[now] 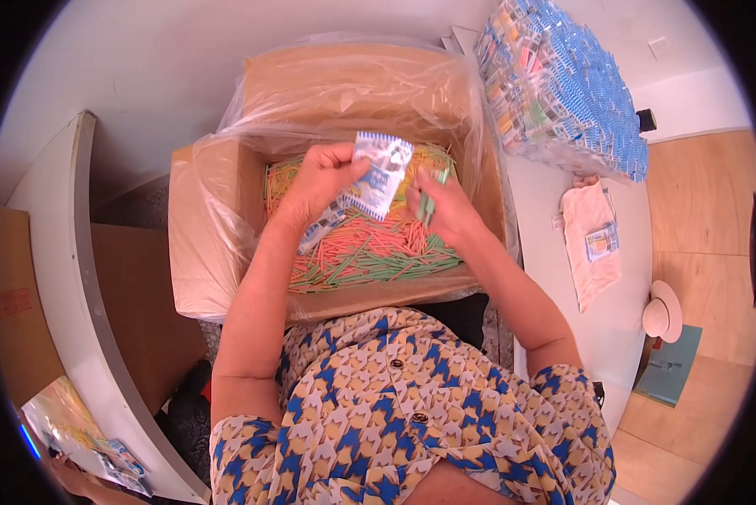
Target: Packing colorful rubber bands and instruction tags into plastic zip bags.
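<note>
My left hand [321,181] pinches a small packet [384,175] with blue-and-white striped edges and holds it above a big cardboard box. In my right hand [452,209], close beside the packet, a few thin green sticks [428,202] are gripped; I cannot tell how many. Below both hands the plastic-lined cardboard box [214,227] holds a mass of thin sticks [370,252] in pink, green and yellow. Another packet [326,225] with the same blue print lies on the sticks under my left wrist.
At the right, a white table [542,244] carries a tall stack of blue-and-white packets [555,84] and a pale cloth [582,227] with one packet on it. A curved white panel [87,278] stands at the left. Another person's hand [68,475] shows at the lower left, near more packets.
</note>
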The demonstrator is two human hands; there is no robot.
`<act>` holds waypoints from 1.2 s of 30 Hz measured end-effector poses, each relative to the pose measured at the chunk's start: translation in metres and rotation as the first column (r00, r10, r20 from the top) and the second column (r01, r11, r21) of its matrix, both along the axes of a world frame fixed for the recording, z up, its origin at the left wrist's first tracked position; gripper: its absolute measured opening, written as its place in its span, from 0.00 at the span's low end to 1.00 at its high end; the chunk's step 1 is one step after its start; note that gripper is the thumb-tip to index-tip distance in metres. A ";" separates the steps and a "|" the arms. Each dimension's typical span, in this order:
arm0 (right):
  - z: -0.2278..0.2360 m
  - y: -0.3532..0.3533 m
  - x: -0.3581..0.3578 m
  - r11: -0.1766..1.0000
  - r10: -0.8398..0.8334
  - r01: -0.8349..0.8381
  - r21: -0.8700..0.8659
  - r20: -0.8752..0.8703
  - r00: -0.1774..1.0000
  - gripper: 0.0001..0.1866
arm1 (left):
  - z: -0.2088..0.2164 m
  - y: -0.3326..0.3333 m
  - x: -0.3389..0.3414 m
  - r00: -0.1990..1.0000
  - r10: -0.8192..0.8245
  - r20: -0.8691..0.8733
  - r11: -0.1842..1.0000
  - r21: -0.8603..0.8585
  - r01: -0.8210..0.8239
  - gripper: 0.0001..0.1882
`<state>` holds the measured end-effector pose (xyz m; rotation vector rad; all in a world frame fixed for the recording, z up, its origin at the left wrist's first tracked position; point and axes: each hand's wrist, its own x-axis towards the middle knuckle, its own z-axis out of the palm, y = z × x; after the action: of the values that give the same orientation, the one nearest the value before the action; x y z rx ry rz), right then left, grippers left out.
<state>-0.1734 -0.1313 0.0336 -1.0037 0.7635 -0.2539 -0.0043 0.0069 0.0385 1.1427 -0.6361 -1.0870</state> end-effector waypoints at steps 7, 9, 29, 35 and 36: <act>0.010 0.018 -0.053 0.809 0.494 -0.584 -0.065 -0.462 0.736 0.16 | -0.020 -0.006 -0.005 0.991 -0.129 0.026 0.991 0.022 0.128 0.10; 0.011 0.018 -0.058 0.669 0.584 -0.737 -0.101 -0.542 0.604 0.18 | -0.019 -0.007 -0.007 0.984 -0.175 0.041 0.983 0.061 0.173 0.09; -0.008 0.007 0.006 0.086 0.346 -0.338 -0.937 -0.290 0.893 0.26 | -0.017 -0.001 -0.044 0.845 -0.529 -0.077 0.839 0.104 0.534 0.09; 0.034 0.017 0.005 0.783 0.485 -0.494 -0.377 -0.125 0.865 0.23 | -0.034 -0.002 -0.046 0.886 -0.449 0.112 0.892 -0.003 0.452 0.07; 0.031 0.012 0.002 0.796 0.400 -0.403 -0.452 -0.107 0.910 0.23 | -0.035 -0.004 -0.044 0.870 -0.446 0.210 0.893 0.040 0.448 0.06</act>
<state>-0.1716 -0.1189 0.0644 -1.6012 0.4790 -0.0592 -0.0485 0.0028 0.0039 1.1409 -1.1172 -1.3580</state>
